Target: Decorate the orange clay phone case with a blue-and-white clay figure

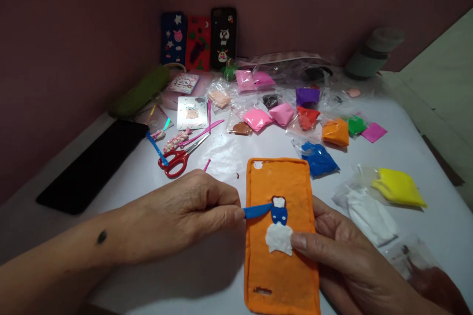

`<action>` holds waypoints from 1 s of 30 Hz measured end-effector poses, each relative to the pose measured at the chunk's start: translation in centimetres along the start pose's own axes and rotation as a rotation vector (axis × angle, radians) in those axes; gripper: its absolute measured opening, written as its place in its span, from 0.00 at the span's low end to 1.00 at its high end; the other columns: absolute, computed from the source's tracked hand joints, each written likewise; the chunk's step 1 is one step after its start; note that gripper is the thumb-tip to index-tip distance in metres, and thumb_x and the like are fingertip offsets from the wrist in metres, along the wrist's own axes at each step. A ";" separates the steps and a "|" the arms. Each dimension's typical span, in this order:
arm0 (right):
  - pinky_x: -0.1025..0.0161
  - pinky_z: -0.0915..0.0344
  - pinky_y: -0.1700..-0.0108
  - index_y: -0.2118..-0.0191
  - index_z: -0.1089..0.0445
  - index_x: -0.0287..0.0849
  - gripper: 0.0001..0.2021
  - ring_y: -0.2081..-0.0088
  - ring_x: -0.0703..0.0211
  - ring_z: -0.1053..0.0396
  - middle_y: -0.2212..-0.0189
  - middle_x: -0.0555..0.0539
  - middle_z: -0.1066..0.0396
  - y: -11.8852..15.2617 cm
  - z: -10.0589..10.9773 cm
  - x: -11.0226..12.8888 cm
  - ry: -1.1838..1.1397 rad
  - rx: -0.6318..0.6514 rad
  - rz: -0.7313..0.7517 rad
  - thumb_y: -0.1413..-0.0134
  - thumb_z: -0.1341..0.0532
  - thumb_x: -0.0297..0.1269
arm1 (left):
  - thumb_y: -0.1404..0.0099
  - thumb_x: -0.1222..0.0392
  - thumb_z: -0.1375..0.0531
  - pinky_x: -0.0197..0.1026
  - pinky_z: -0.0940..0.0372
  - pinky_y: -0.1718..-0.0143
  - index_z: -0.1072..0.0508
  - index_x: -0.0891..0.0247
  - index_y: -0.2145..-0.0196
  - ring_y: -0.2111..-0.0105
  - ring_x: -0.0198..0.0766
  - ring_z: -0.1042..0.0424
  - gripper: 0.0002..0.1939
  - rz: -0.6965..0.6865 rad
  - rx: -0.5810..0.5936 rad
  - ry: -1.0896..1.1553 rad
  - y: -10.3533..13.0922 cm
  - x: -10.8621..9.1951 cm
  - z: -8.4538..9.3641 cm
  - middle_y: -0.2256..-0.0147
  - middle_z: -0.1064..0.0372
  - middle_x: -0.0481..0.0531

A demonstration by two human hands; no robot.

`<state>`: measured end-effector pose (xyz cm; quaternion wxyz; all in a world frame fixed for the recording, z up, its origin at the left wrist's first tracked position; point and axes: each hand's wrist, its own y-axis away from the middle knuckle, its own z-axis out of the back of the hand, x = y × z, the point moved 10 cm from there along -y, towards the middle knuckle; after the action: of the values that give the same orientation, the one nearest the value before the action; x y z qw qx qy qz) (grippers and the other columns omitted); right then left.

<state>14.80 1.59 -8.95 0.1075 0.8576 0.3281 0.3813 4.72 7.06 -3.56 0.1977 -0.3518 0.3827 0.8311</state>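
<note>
My left hand (207, 206) pinches a blue plastic clay knife (257, 211). The knife's tip touches the dark brown edge beside a small white piece on the clay figure (279, 215). That figure has a blue body with two white dots, and a larger white head shape (278, 238) with pointed ears lies below it. All of this sits on an orange clay-covered phone case (258, 266), tilted up towards me. My right hand (343, 256) grips the case by its right edge, thumb resting on the white shape, other fingers behind and partly hidden.
Clay packets in several colours, such as blue (320, 160), yellow (401, 187) and white (371, 216), lie behind and right. Red-handled scissors (175, 163) and a black slab (96, 165) are at left. Decorated cases (198, 44) lean on the wall; a jar (373, 54) stands back right.
</note>
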 end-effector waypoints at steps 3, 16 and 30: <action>0.52 0.34 0.51 0.45 0.36 0.44 0.21 0.55 0.51 0.28 0.52 0.41 0.28 0.0 -0.2 0.2 0.011 0.024 0.006 0.45 0.40 0.27 | 0.33 0.48 0.49 0.28 0.49 0.79 0.37 0.64 0.78 0.78 0.29 0.46 0.21 -0.001 0.018 0.018 0.0 0.1 -0.2 0.79 0.45 0.44; 0.52 0.37 0.46 0.43 0.36 0.48 0.24 0.50 0.51 0.30 0.49 0.44 0.29 0.0 -0.7 0.5 -0.077 0.062 0.049 0.46 0.40 0.25 | 0.30 0.50 0.49 0.27 0.45 0.73 0.33 0.63 0.71 0.73 0.29 0.43 0.17 -0.086 -0.006 0.129 0.1 -0.8 -0.2 0.74 0.43 0.43; 0.53 0.35 0.49 0.44 0.35 0.46 0.23 0.52 0.50 0.29 0.52 0.43 0.27 0.1 -1.2 0.7 -0.027 0.091 0.037 0.47 0.39 0.27 | 0.32 0.59 0.47 0.30 0.41 0.76 0.29 0.63 0.66 0.76 0.30 0.37 0.09 -0.229 -0.343 0.078 1.6 -1.7 3.0 0.76 0.36 0.45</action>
<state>14.33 1.94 -7.64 0.0655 0.8726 0.3276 0.3564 3.67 8.27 -0.13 0.2130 -0.4535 0.2003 0.8419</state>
